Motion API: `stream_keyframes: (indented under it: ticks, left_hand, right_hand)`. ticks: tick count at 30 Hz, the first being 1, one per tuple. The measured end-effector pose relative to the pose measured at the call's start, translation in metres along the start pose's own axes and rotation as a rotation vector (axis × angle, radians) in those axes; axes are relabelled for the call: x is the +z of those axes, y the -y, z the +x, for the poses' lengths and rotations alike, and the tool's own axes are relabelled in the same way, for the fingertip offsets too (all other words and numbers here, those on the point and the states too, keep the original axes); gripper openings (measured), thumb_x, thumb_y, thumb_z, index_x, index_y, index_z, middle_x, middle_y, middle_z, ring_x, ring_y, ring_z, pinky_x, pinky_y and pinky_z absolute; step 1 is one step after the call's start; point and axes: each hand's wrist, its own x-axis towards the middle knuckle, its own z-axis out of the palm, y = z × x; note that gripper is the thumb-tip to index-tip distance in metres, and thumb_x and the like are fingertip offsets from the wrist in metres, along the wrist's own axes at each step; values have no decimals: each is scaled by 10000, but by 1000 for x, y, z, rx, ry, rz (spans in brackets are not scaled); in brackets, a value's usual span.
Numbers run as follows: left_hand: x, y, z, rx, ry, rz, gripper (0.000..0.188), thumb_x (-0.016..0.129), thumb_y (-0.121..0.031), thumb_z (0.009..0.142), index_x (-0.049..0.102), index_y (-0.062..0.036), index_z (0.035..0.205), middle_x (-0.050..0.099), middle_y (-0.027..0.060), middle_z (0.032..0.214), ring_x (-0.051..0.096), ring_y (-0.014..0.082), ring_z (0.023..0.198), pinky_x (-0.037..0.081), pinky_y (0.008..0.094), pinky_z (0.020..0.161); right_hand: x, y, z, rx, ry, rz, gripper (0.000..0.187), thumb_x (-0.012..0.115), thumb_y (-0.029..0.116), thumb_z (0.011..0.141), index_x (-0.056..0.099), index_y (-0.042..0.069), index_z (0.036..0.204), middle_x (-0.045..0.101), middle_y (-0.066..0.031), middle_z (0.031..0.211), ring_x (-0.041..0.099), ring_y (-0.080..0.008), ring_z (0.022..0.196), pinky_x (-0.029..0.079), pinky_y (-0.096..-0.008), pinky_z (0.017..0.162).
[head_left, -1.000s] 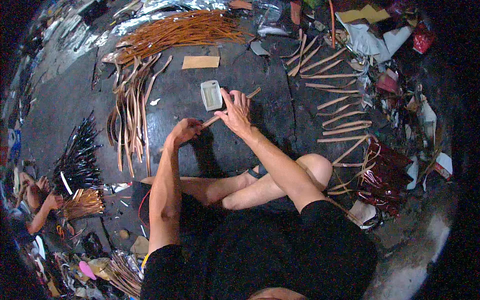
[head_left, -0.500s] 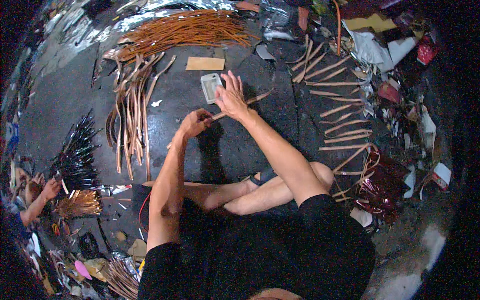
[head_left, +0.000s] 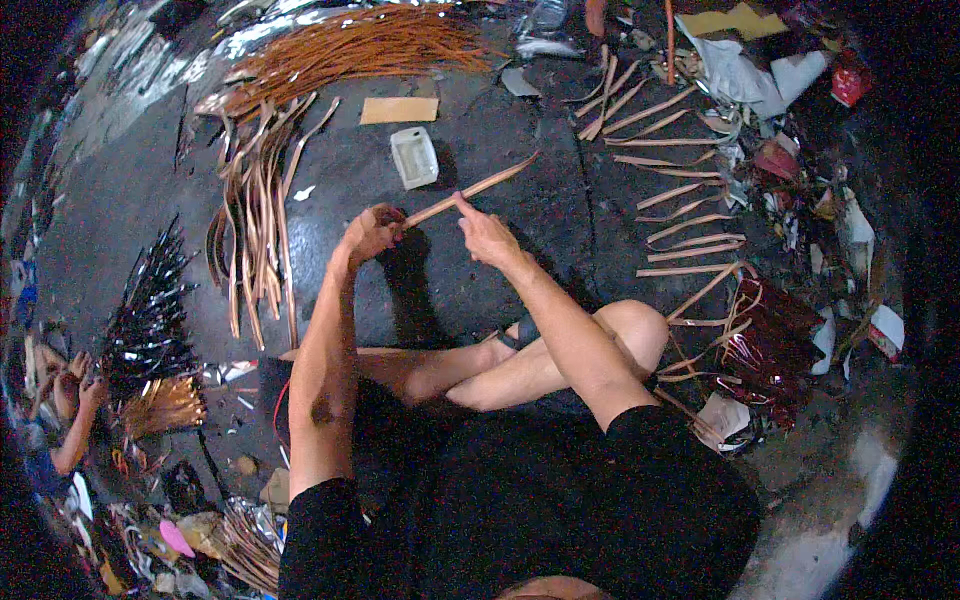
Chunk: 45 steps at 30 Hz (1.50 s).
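Note:
A long, flat brown strip (head_left: 490, 183) slants up to the right over the dark floor, its far end tapering. My left hand (head_left: 374, 233) is closed around its lower end. At the strip's middle, my right hand (head_left: 489, 238) meets it with the index finger and seems to pinch it; the other fingers are curled and the thumb is mostly hidden. Just beyond the hands stands a small whitish rectangular plastic tray (head_left: 394, 160), touched by neither hand. A tan flat piece (head_left: 400, 110) lies behind that tray.
Similar brown strips (head_left: 262, 230) lie bunched at left. More strips (head_left: 690, 270) are set out in a row at right, beside scraps and a dark red sheet (head_left: 765, 350). Orange-brown strands (head_left: 350, 50) spread at the back. Another person's hand (head_left: 92, 392) is beside black strands (head_left: 150, 320).
My right hand has left the small tray and come back to the strip, its spread fingers now curled. The left hand keeps its hold while the strip's end has risen slightly.

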Motion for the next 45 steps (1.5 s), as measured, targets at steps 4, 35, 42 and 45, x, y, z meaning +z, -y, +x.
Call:
stream_keyframes:
  ticks: [4,35,42,45]
  left_hand:
    - [-49,32,-24,154,142,429,158,562,-162,827,651,-36,861,669,108,768,644,195,673,502,338,595]
    - [-36,-79,-56,-22,299,58,258,602,-273,867,585,-56,1005,543,-42,830,426,57,628,336,216,515]
    - [84,-333,-37,463,305,293,281,591,-258,869,581,-48,1056,520,-32,850,435,70,740,358,227,648]
    - [186,-423,-53,618,408,233,263,581,-233,871,590,-59,1067,522,-38,845,433,66,732,348,213,640]
  right_hand:
    - [54,38,-7,-163,46,-169,534,414,194,935,273,87,1439,609,-301,756,623,-428,683,478,-536,695]
    - [49,0,-108,22,-25,431,518,518,286,894,395,86,1355,597,-236,817,604,-372,770,485,-480,667]
    - [114,14,-48,-252,-464,508,342,545,320,837,546,135,1125,532,-96,605,566,-298,591,475,-406,628]
    - [106,4,-57,-272,-268,507,350,544,310,842,537,125,1138,541,-107,630,571,-306,613,475,-413,637]
